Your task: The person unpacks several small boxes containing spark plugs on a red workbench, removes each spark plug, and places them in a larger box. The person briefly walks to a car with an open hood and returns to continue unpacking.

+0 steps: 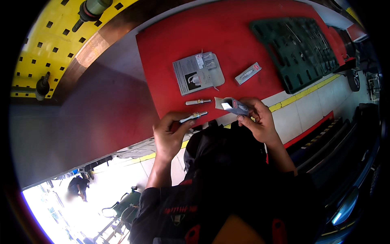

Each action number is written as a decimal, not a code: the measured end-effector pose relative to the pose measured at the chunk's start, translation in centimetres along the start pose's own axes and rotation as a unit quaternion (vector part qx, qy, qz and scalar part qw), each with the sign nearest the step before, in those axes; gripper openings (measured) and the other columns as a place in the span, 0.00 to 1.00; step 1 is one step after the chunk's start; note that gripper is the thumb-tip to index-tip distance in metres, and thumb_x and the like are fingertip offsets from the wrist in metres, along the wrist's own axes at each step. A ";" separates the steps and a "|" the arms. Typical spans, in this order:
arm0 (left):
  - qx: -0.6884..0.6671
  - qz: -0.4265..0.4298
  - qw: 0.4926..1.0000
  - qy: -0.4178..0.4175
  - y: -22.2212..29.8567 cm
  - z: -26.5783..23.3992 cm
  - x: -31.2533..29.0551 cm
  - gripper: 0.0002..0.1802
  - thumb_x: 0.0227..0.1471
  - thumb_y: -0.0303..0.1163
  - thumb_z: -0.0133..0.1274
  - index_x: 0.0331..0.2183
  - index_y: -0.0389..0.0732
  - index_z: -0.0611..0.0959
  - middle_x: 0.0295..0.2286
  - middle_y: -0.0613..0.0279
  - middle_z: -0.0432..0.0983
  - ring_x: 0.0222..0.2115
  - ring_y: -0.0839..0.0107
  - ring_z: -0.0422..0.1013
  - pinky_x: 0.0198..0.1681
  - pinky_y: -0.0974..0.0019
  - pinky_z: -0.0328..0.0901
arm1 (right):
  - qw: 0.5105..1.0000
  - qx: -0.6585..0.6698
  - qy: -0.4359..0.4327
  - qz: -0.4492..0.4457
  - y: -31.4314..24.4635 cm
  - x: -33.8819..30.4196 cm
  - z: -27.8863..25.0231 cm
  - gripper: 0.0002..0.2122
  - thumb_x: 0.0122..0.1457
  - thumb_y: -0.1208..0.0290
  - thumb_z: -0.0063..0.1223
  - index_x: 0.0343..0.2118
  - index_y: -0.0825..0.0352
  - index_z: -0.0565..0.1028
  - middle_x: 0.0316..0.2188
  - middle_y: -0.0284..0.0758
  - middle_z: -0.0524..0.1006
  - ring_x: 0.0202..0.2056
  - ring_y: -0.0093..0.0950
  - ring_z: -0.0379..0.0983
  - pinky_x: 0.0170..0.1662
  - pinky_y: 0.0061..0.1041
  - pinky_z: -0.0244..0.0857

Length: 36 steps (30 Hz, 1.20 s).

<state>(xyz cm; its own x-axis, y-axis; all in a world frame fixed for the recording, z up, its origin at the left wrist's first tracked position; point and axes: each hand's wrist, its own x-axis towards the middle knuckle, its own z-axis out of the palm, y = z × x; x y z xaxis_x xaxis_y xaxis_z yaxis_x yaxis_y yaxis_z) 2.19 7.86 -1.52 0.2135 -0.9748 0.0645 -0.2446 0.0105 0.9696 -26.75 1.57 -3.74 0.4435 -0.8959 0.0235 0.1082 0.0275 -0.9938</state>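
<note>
Pinched between the thumb and fingers of my left hand is a spark plug, its metal end pointing right. My right hand grips a small grey spark plug box whose end flap stands open toward the left. On the red tabletop just beyond my left hand lies a second spark plug. Farther back sits a larger grey carton with its flaps open and small boxes showing inside. Another small spark plug box lies to its right.
A dark green tool tray with tools in it covers the right of the red worktable. A yellow perforated panel rises at the far left. A blue car stands at the lower right. A person is at the lower left.
</note>
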 end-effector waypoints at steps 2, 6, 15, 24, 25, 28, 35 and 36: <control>0.095 0.040 0.995 -0.016 0.5 0.3 0.2 0.10 0.50 0.16 0.69 0.37 0.31 0.88 0.35 0.55 0.86 0.36 0.69 0.82 0.42 0.68 0.75 | 1.000 0.014 0.005 -0.001 0.2 -0.1 0.0 0.19 0.66 0.81 0.61 0.57 0.73 0.71 0.41 0.35 0.80 0.40 0.18 0.77 0.42 0.20 0.72; 0.177 0.145 0.973 -0.028 0.2 1.2 1.5 0.09 0.49 0.18 0.69 0.35 0.35 0.89 0.35 0.56 0.86 0.36 0.63 0.81 0.39 0.62 0.75 | 0.999 0.054 -0.004 0.008 -0.1 -0.2 0.7 0.19 0.66 0.82 0.60 0.58 0.72 0.70 0.42 0.35 0.80 0.40 0.17 0.76 0.42 0.19 0.72; 0.279 0.237 0.930 -0.029 0.0 1.9 2.4 0.10 0.46 0.17 0.69 0.33 0.38 0.89 0.37 0.61 0.85 0.41 0.60 0.77 0.43 0.59 0.74 | 0.998 0.061 0.013 -0.018 0.4 -0.9 0.1 0.19 0.67 0.81 0.59 0.59 0.72 0.69 0.42 0.35 0.79 0.38 0.17 0.75 0.41 0.20 0.72; 0.290 0.208 0.934 0.030 0.1 2.0 1.5 0.11 0.45 0.17 0.70 0.35 0.37 0.89 0.39 0.60 0.82 0.42 0.61 0.77 0.43 0.59 0.72 | 0.994 0.109 0.018 0.001 0.2 -1.4 -0.5 0.19 0.67 0.81 0.59 0.58 0.72 0.69 0.46 0.37 0.78 0.40 0.19 0.76 0.43 0.21 0.72; 0.285 0.205 0.935 0.043 0.3 1.9 1.0 0.11 0.46 0.18 0.69 0.35 0.37 0.89 0.39 0.60 0.82 0.41 0.61 0.77 0.42 0.59 0.72 | 0.995 0.102 0.014 0.002 0.2 -1.4 -0.4 0.19 0.66 0.82 0.60 0.58 0.72 0.69 0.46 0.37 0.78 0.41 0.19 0.76 0.43 0.21 0.72; 0.244 0.177 0.951 0.074 1.6 1.8 -0.9 0.11 0.50 0.22 0.69 0.38 0.36 0.89 0.41 0.58 0.82 0.39 0.64 0.77 0.39 0.62 0.71 | 0.997 0.063 -0.030 -0.023 -1.2 -1.1 0.3 0.21 0.65 0.83 0.61 0.59 0.71 0.69 0.49 0.38 0.79 0.46 0.22 0.77 0.46 0.21 0.72; 0.054 0.154 0.982 0.090 4.4 6.0 -7.9 0.36 0.46 0.39 0.75 0.54 0.34 0.82 0.49 0.46 0.79 0.48 0.50 0.76 0.52 0.51 0.71 | 0.933 0.167 -0.320 -0.012 -0.6 1.3 2.2 0.24 0.60 0.91 0.56 0.59 0.69 0.68 0.56 0.45 0.76 0.60 0.37 0.77 0.61 0.35 0.74; 0.071 0.157 0.975 0.136 4.1 6.5 -9.1 0.39 0.46 0.38 0.76 0.56 0.34 0.80 0.49 0.45 0.79 0.48 0.49 0.76 0.51 0.51 0.72 | 0.920 0.179 -0.349 0.004 -0.4 1.4 2.7 0.25 0.60 0.91 0.55 0.60 0.69 0.68 0.57 0.45 0.76 0.60 0.37 0.77 0.62 0.35 0.74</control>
<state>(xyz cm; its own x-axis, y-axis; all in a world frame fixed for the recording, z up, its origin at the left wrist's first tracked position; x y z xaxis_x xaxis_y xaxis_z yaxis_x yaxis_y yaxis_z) -6.84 15.31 0.32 0.3451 -0.8327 0.4330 -0.4637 0.2499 0.8500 -23.77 1.48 -3.05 0.8957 -0.3954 0.2037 0.3318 0.2890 -0.8980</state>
